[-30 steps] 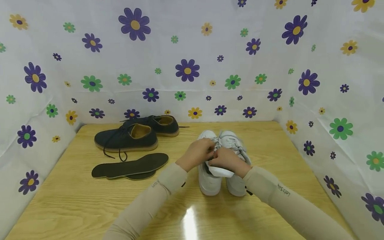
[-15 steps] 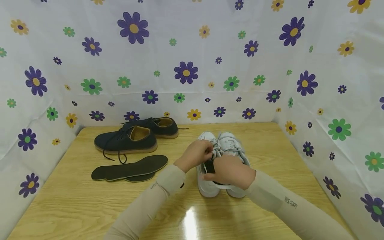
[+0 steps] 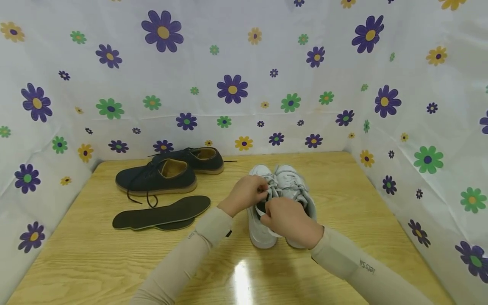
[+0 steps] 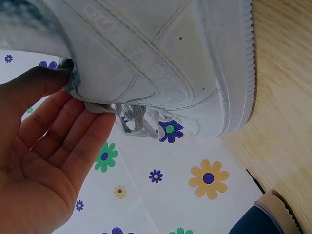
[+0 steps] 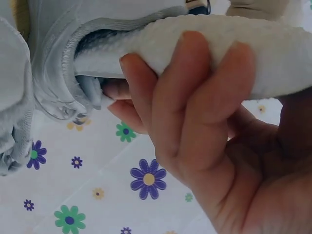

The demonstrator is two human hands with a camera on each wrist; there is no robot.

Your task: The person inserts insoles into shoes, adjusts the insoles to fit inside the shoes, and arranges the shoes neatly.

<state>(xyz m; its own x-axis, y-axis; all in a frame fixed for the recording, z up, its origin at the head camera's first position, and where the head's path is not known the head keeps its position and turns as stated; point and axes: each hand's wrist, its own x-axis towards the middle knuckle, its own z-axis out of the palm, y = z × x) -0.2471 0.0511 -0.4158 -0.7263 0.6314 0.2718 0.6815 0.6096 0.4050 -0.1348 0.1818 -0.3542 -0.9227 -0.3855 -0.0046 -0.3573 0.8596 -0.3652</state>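
Note:
A pair of white lace-up sneakers stands side by side, the left sneaker [image 3: 262, 235] beside the right sneaker [image 3: 290, 176]. My left hand [image 3: 247, 194] pinches the tongue [image 4: 75, 84] at the left sneaker's opening, thumb on one side and fingers on the other. My right hand [image 3: 292, 218] grips a white insole [image 5: 285, 51] with a textured underside, fingers curled against it. The insole's front end sits inside the left sneaker's opening, while the rest sticks out toward me. Its front tip is hidden inside the shoe.
Two dark navy shoes [image 3: 158, 180] with tan lining and loose laces stand at the back left. Two dark insoles [image 3: 164, 214] lie overlapped in front of them. A flowered white cloth [image 3: 232, 55] surrounds the wooden table [image 3: 114, 262] at back and sides.
My right hand spread over the insole half a second ago, its thumb out; now its fingers are gathered round it again. The left hand stays at the tongue. The head view shifts slightly.

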